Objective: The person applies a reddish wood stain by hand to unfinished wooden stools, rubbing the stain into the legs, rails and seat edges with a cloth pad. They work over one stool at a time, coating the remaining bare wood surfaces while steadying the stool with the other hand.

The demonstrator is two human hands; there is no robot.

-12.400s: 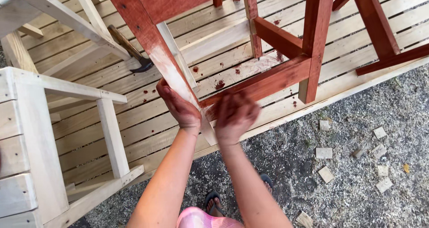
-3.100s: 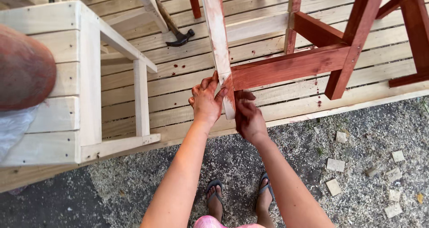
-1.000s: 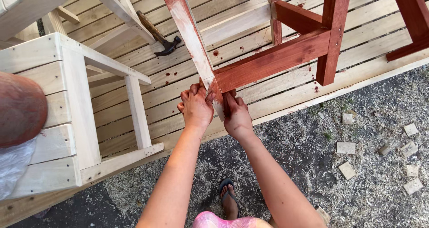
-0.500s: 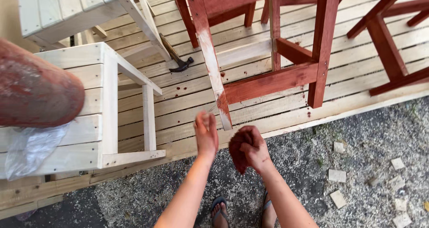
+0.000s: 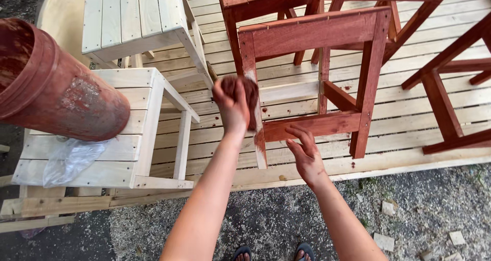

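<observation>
The left hand [image 5: 232, 105] has risen from below the leg's foot and now presses a dark stain-soaked rag [image 5: 249, 89] against the red-stained wooden stool's front leg [image 5: 254, 107].
Its fingers curl around the rag; the right hand [image 5: 306, 156], fingers spread and empty, hovers just beside the stool's lower rail [image 5: 312, 125] on the pale slatted wooden platform [image 5: 409, 112].

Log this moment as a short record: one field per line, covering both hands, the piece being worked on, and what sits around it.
left hand: left hand presses a dark stained rag against the front leg of the red-stained stool
right hand: right hand open, fingers spread, holding nothing, just below the stool's lower rail
leg finish: reddish above, bare pale wood near the foot
left side: unstained pale stool with a clear plastic bag
near camera: stain-smeared bucket
support: slatted wooden platform, spotted with red drips
ground: gravel
</observation>
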